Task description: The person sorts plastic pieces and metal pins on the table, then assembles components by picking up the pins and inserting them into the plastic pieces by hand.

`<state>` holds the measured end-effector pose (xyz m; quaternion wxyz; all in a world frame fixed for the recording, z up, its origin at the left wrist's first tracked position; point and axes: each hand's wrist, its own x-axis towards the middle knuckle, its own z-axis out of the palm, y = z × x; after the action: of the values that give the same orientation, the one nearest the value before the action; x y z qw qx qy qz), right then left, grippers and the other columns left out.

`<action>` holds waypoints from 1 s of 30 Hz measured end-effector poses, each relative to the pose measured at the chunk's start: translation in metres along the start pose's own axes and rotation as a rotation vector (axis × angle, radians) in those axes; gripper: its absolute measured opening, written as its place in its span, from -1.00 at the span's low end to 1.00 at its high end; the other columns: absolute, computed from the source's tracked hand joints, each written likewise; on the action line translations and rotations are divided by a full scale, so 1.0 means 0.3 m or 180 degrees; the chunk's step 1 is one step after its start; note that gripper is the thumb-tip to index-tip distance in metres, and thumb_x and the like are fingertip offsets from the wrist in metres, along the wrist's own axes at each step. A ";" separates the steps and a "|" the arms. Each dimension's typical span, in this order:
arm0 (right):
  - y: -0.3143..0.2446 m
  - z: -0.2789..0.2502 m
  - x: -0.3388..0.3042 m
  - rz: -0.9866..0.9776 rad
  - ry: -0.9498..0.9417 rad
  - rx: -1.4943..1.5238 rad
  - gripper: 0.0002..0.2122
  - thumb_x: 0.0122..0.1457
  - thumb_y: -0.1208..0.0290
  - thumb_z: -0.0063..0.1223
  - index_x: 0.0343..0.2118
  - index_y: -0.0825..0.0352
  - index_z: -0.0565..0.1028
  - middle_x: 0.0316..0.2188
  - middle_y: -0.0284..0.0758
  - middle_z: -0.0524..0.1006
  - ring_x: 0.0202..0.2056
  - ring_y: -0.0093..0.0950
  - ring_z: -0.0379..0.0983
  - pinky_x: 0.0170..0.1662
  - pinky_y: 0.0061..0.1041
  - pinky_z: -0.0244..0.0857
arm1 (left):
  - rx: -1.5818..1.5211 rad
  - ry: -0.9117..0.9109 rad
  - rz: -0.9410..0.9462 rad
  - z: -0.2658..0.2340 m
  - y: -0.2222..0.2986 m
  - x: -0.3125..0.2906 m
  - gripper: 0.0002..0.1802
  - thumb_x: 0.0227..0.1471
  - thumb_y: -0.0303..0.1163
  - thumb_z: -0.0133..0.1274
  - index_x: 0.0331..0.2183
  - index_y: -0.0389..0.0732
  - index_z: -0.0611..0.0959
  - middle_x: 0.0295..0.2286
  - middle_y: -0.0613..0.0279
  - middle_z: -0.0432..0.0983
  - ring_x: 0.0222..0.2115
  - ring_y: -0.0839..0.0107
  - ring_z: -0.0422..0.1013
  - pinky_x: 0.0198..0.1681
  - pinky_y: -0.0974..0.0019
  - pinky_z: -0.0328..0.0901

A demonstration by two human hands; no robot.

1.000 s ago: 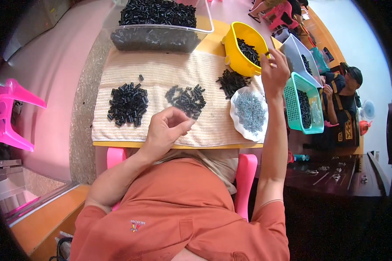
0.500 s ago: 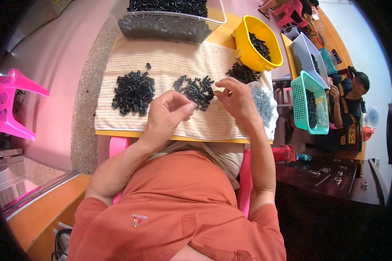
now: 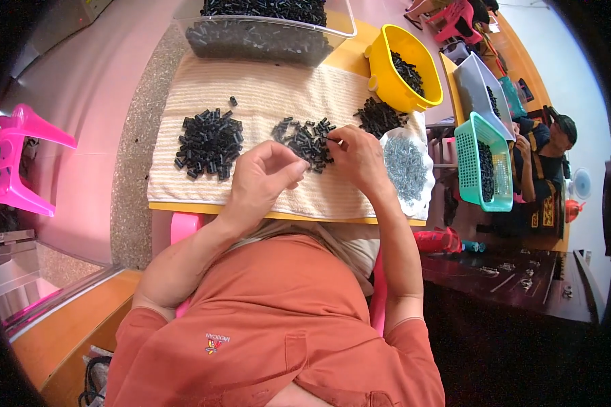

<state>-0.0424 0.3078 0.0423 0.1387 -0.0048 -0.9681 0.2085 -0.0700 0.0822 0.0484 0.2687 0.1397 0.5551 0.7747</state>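
Observation:
My left hand (image 3: 265,175) is closed, with thumb and forefinger pressed together just above the towel; what they hold, if anything, is too small to make out. Beside it, my right hand (image 3: 361,157) pinches a small black piece (image 3: 333,140) at the right edge of a loose middle pile of short black tubes (image 3: 310,144). To the left lies a bigger heap of black tubes (image 3: 209,146). A heap of thin dark pieces (image 3: 379,117) is beyond my right hand. Next to my right wrist sits a white scalloped plate (image 3: 424,178) of fine silvery metal pieces (image 3: 404,163).
A striped towel (image 3: 265,85) covers the table. At its far side stand a clear bin (image 3: 258,41) of black pieces and a yellow tub (image 3: 421,68). A co-worker (image 3: 546,152) sits at the right by a green basket (image 3: 468,163). A pink stool (image 3: 10,159) stands left.
My right hand has come down and left to the middle pile, and its fingers have closed on a small black piece. More of the plate shows. My left hand has hardly moved.

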 end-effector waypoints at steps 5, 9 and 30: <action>0.018 -0.001 -0.016 0.0090 0.0200 0.0520 -0.86 0.03 0.55 0.18 -0.30 0.36 0.60 -0.42 -0.17 0.60 -0.37 -0.29 0.57 -0.27 -0.41 0.42 | -0.0038 0.0003 0.0017 -0.001 -0.003 0.002 -0.91 0.09 -0.50 0.16 -0.33 -0.27 0.58 -0.37 0.20 0.62 -0.42 0.58 0.49 -0.35 0.48 0.43; 0.026 -0.005 -0.024 0.0174 0.0279 0.0692 -0.87 0.09 0.56 0.16 -0.28 0.39 0.59 -0.43 -0.16 0.61 -0.40 -0.38 0.58 -0.30 -0.47 0.41 | -0.0028 0.0031 0.0000 0.003 0.001 0.000 -0.92 0.09 -0.50 0.16 -0.34 -0.26 0.58 -0.37 0.21 0.61 -0.42 0.58 0.48 -0.35 0.47 0.42; 0.008 -0.040 -0.030 0.0080 -0.0228 0.0372 -0.77 0.03 0.52 0.21 -0.21 0.35 0.57 -0.37 -0.16 0.60 -0.33 -0.26 0.57 -0.24 -0.37 0.42 | -0.0446 0.0584 0.0131 -0.012 0.046 0.018 -0.91 0.06 -0.50 0.18 -0.37 -0.26 0.58 -0.47 0.28 0.58 -0.48 0.60 0.45 -0.36 0.51 0.36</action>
<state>-0.0305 0.3144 0.0495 0.1014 -0.0014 -0.9585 0.2664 -0.0798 0.0792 0.0596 0.2099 0.0604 0.5188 0.8265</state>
